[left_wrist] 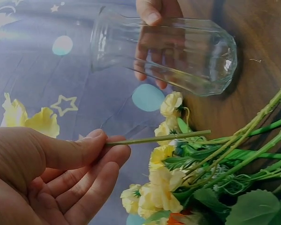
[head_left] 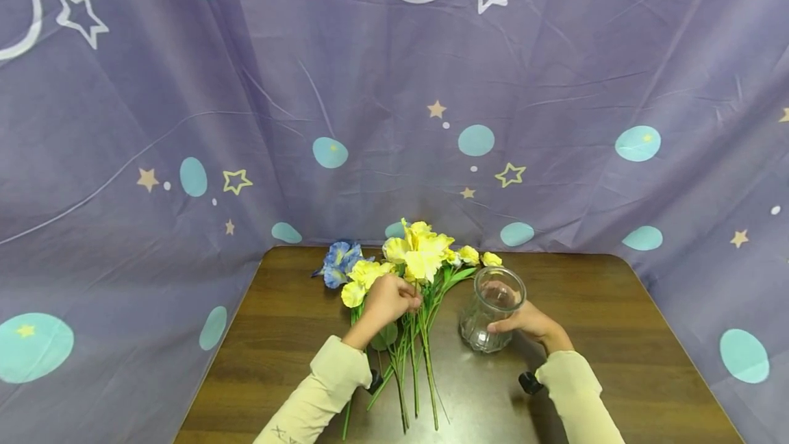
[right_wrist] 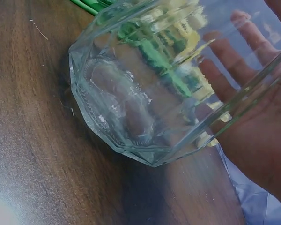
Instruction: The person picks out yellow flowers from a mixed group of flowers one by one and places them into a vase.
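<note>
A bunch of artificial yellow flowers (head_left: 419, 252) with long green stems (head_left: 411, 368) lies on the brown table (head_left: 616, 334). My left hand (head_left: 407, 301) reaches into the bunch and pinches one green stem (left_wrist: 159, 138) between thumb and forefinger (left_wrist: 113, 152). A clear ribbed glass vase (head_left: 492, 308) stands just right of the stems. My right hand (head_left: 516, 322) holds it from the right side, thumb in front and fingers behind. In the right wrist view the vase (right_wrist: 145, 93) lies against my palm (right_wrist: 257, 126). In the left wrist view the vase (left_wrist: 168, 49) stands beyond the flower heads (left_wrist: 161, 185).
A blue flower (head_left: 339, 262) lies at the back of the table, left of the yellow ones. A purple cloth (head_left: 394, 88) with stars and teal dots hangs behind and on both sides. Bare wood shows to the right of the vase.
</note>
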